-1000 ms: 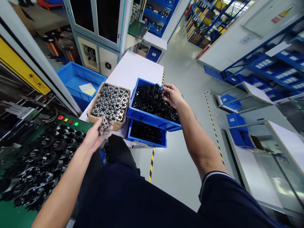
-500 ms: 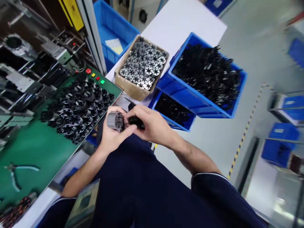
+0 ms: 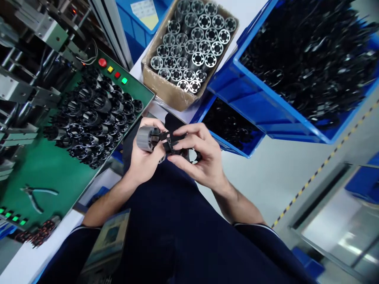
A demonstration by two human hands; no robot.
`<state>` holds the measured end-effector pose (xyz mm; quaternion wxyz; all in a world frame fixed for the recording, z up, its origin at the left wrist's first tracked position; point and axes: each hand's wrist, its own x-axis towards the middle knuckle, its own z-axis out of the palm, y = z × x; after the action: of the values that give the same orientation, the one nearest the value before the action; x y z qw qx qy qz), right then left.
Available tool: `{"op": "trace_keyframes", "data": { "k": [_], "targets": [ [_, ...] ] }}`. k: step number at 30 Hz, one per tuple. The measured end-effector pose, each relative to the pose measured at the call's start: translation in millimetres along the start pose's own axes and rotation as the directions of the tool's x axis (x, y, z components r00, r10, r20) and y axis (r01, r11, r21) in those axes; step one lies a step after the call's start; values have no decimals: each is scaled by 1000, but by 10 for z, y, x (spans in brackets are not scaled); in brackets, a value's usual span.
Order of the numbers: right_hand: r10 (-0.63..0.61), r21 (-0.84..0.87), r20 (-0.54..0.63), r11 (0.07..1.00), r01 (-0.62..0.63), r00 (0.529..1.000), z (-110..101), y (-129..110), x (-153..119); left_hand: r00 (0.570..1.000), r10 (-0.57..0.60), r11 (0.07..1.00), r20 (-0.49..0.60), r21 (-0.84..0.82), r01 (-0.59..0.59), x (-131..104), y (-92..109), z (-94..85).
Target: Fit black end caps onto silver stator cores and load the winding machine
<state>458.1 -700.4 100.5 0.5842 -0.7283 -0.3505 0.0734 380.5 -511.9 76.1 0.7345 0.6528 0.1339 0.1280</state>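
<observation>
Head view: my left hand (image 3: 144, 162) grips a slotted metal core (image 3: 144, 139); my right hand (image 3: 207, 157), gripping black plastic pieces (image 3: 168, 146), has just brought one to its end, so they look engaged.

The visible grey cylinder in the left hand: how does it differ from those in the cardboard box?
The held cylinder is tipped, showing its side wall; the box cylinders stand on end, ring faces up. The left hand grips the held cylinder, while the box cylinders are packed closely. Both are grey and round.
</observation>
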Motion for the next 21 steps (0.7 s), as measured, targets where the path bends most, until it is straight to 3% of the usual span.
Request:
{"op": "trace_keyframes", "data": {
  "k": [6,9,12,16,21],
  "targets": [
    [-44,-47,-71,998,41,996,-184,-66,-21,973,-176,882,151,-414,224,-5,221,240],
    [-36,-37,-72,999,34,997,-231,-151,-2,963,-243,883,118,-384,270,-58,207,287],
    [-4,-118,-41,993,-1,999,-215,-209,12,967,-232,904,102,-345,253,-141,156,267],
    [-109,-171,-19,980,104,994,-141,-187,28,980,-170,939,98,-285,192,-235,118,192],
    [-113,-181,-24,978,107,993,-29,-150,9,994,-83,972,73,-213,97,-283,82,99]
  ]
}}
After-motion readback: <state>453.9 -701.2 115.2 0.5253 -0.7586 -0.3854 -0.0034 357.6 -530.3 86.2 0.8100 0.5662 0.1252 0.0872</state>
